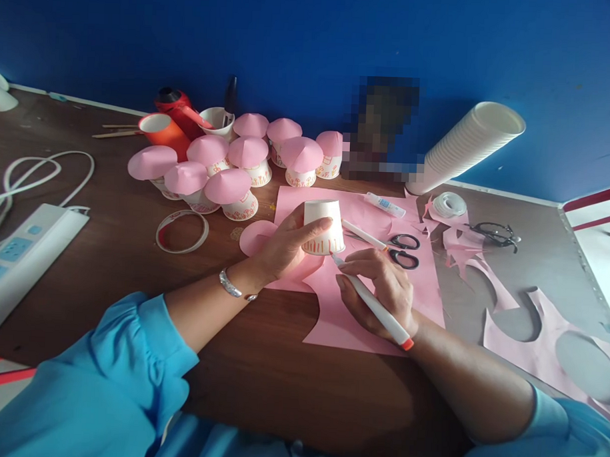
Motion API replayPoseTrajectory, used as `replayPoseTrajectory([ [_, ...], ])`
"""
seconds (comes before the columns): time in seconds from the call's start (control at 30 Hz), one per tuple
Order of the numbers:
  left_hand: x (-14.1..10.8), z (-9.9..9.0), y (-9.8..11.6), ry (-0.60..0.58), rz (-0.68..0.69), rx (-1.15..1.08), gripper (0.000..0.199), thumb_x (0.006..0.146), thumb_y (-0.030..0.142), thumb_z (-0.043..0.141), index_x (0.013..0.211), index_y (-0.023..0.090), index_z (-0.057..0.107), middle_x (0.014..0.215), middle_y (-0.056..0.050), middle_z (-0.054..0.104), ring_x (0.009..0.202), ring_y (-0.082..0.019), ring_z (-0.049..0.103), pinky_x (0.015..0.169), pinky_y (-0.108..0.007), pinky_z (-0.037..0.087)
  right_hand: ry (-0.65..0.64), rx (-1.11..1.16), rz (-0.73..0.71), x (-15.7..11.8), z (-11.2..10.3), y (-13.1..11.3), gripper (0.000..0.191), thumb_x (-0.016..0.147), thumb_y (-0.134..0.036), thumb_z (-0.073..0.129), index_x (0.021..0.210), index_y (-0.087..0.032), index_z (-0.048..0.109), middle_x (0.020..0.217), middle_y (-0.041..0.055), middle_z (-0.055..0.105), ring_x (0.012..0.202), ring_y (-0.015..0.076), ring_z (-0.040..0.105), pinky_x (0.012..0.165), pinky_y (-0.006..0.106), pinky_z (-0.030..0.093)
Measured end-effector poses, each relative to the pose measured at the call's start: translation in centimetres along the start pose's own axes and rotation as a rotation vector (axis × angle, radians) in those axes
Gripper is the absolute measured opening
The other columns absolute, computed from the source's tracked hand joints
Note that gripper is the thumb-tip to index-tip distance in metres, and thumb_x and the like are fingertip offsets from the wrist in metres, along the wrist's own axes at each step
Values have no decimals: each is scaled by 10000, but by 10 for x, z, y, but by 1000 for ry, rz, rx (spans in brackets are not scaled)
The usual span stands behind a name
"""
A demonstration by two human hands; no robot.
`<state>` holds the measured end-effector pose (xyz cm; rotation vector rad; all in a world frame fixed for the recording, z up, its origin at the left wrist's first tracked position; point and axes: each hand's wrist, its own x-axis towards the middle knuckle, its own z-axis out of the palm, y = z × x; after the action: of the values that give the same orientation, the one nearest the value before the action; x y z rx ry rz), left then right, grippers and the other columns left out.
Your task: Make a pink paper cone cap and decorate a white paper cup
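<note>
My left hand [287, 244] is closed round a white paper cup [322, 219], held upside down with its rim low. Short orange-red strokes run along the band near that rim. Between the fingers of my right hand [383, 288] is a white marker pen [375, 304] with an orange end; its tip is at the cup's lower edge. Beneath both hands lies pink paper [381, 334] with curved cutouts. A capless-looking second marker [365, 234] and black-handled scissors [404, 250] rest on it, just behind the cup.
Several decorated cups with pink cone tops [250, 151] stand at the back left. A leaning stack of paper cups [470, 147], a tape roll [449, 205], glasses [497, 235] and paper scraps [546, 323] are on the right. A power strip [34, 259] lies left.
</note>
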<state>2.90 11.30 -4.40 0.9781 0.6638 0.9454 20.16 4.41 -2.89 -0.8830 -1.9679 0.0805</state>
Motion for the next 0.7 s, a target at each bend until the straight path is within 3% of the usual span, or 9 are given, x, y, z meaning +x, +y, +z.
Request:
replayPoseTrajectory([
  [0.3,1,0,-1,-11,-34,-27,321,862,445,755,1011,184,644,905,-30,638,815,-179,596,755,-336,485,-10,-56,-19,3,0,1,222,888,-88,631,1050,-232,582,810,14,706,677,172,710,599,283,560],
  [0.7,0,-3,-3,-15,-32,47,327,908,437,724,1116,187,691,1050,-62,689,957,-217,631,854,-374,500,-28,-79,-38,2,0,2,180,901,-88,629,1021,-214,583,815,27,693,674,160,693,584,277,550],
])
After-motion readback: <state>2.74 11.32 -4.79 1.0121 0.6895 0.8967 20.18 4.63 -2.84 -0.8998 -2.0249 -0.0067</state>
